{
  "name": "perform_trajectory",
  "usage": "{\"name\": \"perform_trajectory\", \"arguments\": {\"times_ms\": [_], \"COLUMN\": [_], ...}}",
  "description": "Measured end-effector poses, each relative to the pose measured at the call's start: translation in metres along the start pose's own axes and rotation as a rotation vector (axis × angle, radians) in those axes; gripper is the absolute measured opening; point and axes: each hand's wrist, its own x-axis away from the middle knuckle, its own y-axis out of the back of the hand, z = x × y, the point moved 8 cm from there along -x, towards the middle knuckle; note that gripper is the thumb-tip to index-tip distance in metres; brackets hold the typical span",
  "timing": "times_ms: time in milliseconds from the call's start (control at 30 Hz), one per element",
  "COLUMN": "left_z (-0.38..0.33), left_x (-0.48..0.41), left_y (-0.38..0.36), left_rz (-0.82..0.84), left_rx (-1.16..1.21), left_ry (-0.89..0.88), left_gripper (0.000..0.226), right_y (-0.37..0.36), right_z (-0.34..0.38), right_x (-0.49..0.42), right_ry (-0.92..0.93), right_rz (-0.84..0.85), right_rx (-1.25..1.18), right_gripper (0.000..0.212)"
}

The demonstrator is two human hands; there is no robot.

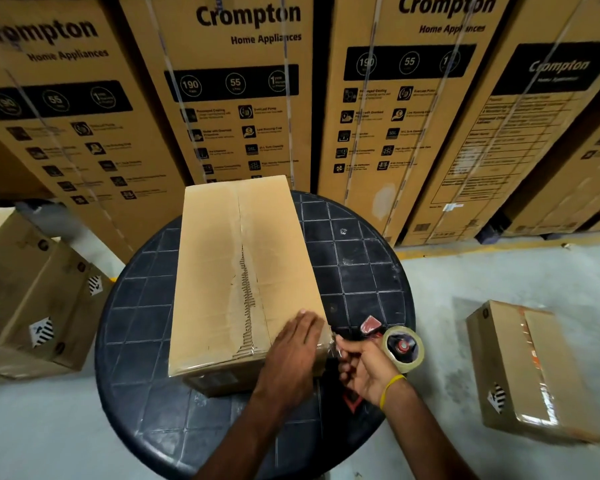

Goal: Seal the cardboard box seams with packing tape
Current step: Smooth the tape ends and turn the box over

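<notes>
A long plain cardboard box (215,271) lies on a round dark table (357,271), its centre seam torn and rough along the near half. My left hand (291,355) lies flat with straight fingers on the box's near right corner, pressing clear tape onto it. Just right of that corner, my right hand (364,368) grips a tape dispenser (400,348) carrying a roll of clear packing tape, with a red part behind it. A short strip of tape stretches from the dispenser to the box edge.
Tall printed appliance cartons (243,98) stand in a row behind the table. A taped smaller box (530,372) lies on the concrete floor at the right. More cartons (32,299) sit on the floor at the left.
</notes>
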Motion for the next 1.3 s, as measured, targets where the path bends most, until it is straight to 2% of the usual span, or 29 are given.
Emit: {"name": "perform_trajectory", "arguments": {"times_ms": [100, 167, 333, 400, 467, 533, 567, 600, 667, 733, 800, 900, 933, 1000, 1067, 1133, 1167, 1233, 1300], "left_z": [0.005, 0.007, 0.01, 0.014, 0.016, 0.015, 0.015, 0.017, 0.021, 0.024, 0.025, 0.023, 0.023, 0.021, 0.022, 0.021, 0.02, 0.018, 0.018], "left_x": [0.015, 0.018, 0.015, 0.015, 0.015, 0.014, 0.012, 0.012, 0.01, 0.009, 0.009, 0.009, 0.009, 0.01, 0.01, 0.01, 0.011, 0.013, 0.014], "left_y": [0.002, 0.001, -0.003, -0.006, -0.007, -0.004, -0.002, -0.002, -0.005, -0.008, -0.003, 0.013, 0.016, 0.016, 0.012, 0.013, 0.013, 0.015, 0.018], "left_rz": [-0.134, -0.194, -0.113, -0.061, -0.009, 0.016, 0.011, 0.003, -0.012, -0.009, -0.028, -0.079, -0.095, -0.095, -0.086, -0.091, -0.083, -0.075, -0.081], "left_rx": [0.05, 0.031, 0.034, 0.054, 0.058, 0.045, 0.038, 0.037, 0.05, 0.115, 0.179, 0.266, 0.277, 0.263, 0.249, 0.24, 0.229, 0.226, 0.241], "left_ry": [-0.075, -0.106, -0.058, 0.0, 0.023, 0.022, 0.029, 0.035, 0.035, 0.022, 0.019, 0.018, 0.024, 0.026, 0.026, 0.02, 0.013, 0.014, 0.025], "left_gripper": [0.059, 0.05, 0.058, 0.062, 0.062, 0.062, 0.06, 0.056, 0.049, 0.042, 0.037, 0.019, 0.015, 0.019, 0.031, 0.036, 0.035, 0.027, 0.019], "right_y": [-0.002, -0.004, -0.009, -0.006, 0.009, 0.033, 0.041, 0.041, 0.02, -0.02, -0.044, -0.049, -0.051, -0.051, -0.049, -0.038, -0.029, 0.001, 0.018], "right_z": [-0.005, -0.008, -0.019, -0.033, -0.046, -0.038, -0.028, -0.019, 0.0, 0.004, -0.008, -0.016, -0.02, -0.042, -0.065, -0.069, -0.063, -0.045, -0.028], "right_x": [-0.005, -0.005, -0.009, -0.009, -0.008, -0.005, -0.005, -0.005, 0.001, 0.021, 0.029, 0.035, 0.036, 0.031, 0.026, 0.028, 0.031, 0.033, 0.03], "right_ry": [-0.001, -0.001, -0.041, -0.081, -0.082, 0.098, 0.214, 0.31, 0.535, 0.705, 0.761, 0.817, 0.802, 0.719, 0.669, 0.711, 0.724, 0.687, 0.625], "right_rz": [0.002, -0.001, -0.018, -0.041, -0.131, -0.275, -0.324, -0.315, -0.246, -0.209, -0.227, -0.348, -0.361, -0.35, -0.248, -0.189, -0.214, -0.399, -0.45], "right_rx": [-0.05, -0.071, -0.105, -0.093, 0.055, 0.205, 0.193, 0.102, 0.077, 0.224, 0.273, 0.319, 0.391, 0.5, 0.626, 0.749, 0.732, 0.513, 0.273], "right_gripper": [0.023, 0.024, 0.022, 0.03, 0.036, 0.026, 0.019, 0.022, 0.056, 0.084, 0.091, 0.092, 0.093, 0.097, 0.09, 0.057, 0.045, 0.038, 0.04]}}
